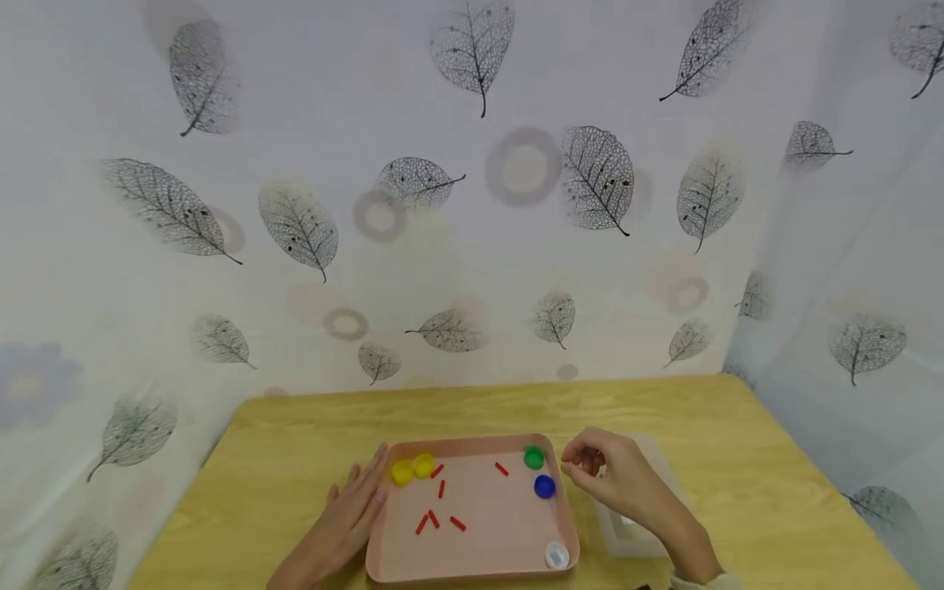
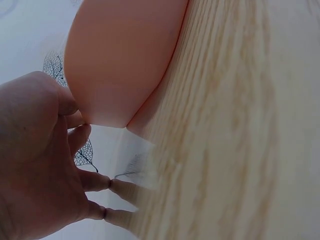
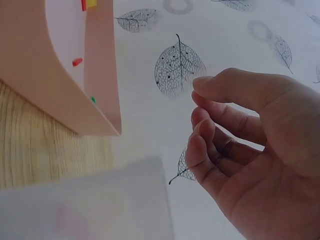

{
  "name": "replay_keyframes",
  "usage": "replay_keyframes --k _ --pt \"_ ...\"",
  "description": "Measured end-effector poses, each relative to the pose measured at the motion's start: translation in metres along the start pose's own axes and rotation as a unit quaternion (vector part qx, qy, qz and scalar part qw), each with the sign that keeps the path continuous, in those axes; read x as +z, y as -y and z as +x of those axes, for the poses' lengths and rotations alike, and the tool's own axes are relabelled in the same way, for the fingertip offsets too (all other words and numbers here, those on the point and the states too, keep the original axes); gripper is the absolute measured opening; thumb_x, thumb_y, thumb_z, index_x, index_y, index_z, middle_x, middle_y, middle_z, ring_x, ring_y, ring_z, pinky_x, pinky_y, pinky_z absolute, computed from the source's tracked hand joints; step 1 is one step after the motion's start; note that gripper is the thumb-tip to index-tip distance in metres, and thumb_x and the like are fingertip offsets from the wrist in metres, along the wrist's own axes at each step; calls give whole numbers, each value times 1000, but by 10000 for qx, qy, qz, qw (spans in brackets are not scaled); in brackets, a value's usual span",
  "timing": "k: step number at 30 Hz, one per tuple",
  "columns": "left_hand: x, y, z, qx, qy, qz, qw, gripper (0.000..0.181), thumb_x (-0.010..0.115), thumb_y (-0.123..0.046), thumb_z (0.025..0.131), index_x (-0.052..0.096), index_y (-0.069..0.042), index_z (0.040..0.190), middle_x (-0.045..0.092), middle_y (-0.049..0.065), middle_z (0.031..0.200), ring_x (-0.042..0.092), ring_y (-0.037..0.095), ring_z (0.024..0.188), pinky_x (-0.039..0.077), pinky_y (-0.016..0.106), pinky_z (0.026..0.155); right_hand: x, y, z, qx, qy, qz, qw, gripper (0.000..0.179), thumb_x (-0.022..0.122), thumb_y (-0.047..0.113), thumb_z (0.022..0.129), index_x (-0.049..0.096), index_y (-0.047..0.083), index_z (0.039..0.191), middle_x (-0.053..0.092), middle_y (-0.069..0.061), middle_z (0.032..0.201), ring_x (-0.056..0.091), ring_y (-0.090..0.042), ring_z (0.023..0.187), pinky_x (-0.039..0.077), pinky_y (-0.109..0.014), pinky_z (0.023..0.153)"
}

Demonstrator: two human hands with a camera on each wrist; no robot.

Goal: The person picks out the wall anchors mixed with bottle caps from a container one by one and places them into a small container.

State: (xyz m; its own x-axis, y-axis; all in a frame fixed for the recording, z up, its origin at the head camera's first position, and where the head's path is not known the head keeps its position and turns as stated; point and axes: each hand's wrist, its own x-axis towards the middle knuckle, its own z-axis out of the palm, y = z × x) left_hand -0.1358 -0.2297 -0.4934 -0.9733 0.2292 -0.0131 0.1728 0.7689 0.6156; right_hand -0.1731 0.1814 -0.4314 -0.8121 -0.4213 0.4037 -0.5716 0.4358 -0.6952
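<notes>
A shallow pink tray [image 1: 501, 541] rests on the wooden table. My left hand [image 1: 342, 524] lies along its left side with fingers extended, touching the rim; in the left wrist view the other fingertips reach the tabletop. Beyond the tray's top right corner hovers my right hand [image 1: 619, 475], over a translucent box. Its thumb and index tips meet and the other fingers curl in, with nothing visible between them in the right wrist view. Inside the tray are two yellow round cups [image 1: 413, 469], a green cup [image 1: 534, 457], a blue cup [image 1: 545, 486] and a white round piece [image 1: 556, 555].
Several short red sticks [image 1: 458, 524] lie scattered on the tray floor, mostly left of its middle. The translucent box [image 1: 637, 545] stands right of the tray, partly under my right forearm. A wall covering with leaf prints [image 1: 450, 332] rises behind the table [image 1: 310, 418].
</notes>
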Motion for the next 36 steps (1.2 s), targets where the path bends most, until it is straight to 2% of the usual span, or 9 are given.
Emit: replay_keyframes --k 4,8,18,22,29,32,36 --pt "-2 -2 5 -29 76 -3 10000 58 34 -39 113 18 -22 166 12 1 171 14 58 147 2 85 106 6 5 8 39 -35 -62 10000 16 78 -2 86 70 11 89 61 10 79 55 -3 67 52 -24 56" --pt "-3 -1 7 101 38 -22 9999 57 34 -36 113 18 -21 166 12 3 171 14 59 147 2 85 105 15 11 16 231 73 91 9997 15 79 1 87 70 13 89 60 10 79 55 -4 68 53 -25 58" --pt "-3 1 8 254 -74 -11 9996 56 35 -31 113 20 -16 165 14 6 170 16 62 145 5 87 103 45 23 32 180 226 229 9993 10 78 4 89 72 12 90 61 8 82 54 -4 68 50 -22 57" --pt "-3 0 7 266 -95 -24 9996 56 36 -30 113 21 -14 165 14 6 170 17 62 145 4 87 103 60 24 35 245 277 242 9990 7 78 7 90 72 10 90 61 6 82 54 -6 68 50 -23 58" --pt "-2 -2 6 215 -17 -74 9997 57 36 -30 113 21 -13 165 14 6 170 15 60 146 3 87 104 90 22 34 167 149 313 9993 11 79 3 87 71 9 87 60 7 77 55 -4 65 51 -21 57" --pt "-2 -1 6 202 -26 -93 9997 56 36 -30 113 21 -13 165 14 6 170 16 60 146 3 87 104 100 24 32 299 291 415 9983 9 79 6 88 70 9 88 59 7 77 55 -5 66 51 -20 57" --pt "0 0 5 236 -74 -77 9997 56 36 -30 113 21 -14 165 15 7 170 17 61 145 4 87 103 108 25 28 719 742 628 9927 8 78 10 91 70 9 90 61 7 80 55 -6 71 51 -20 62"
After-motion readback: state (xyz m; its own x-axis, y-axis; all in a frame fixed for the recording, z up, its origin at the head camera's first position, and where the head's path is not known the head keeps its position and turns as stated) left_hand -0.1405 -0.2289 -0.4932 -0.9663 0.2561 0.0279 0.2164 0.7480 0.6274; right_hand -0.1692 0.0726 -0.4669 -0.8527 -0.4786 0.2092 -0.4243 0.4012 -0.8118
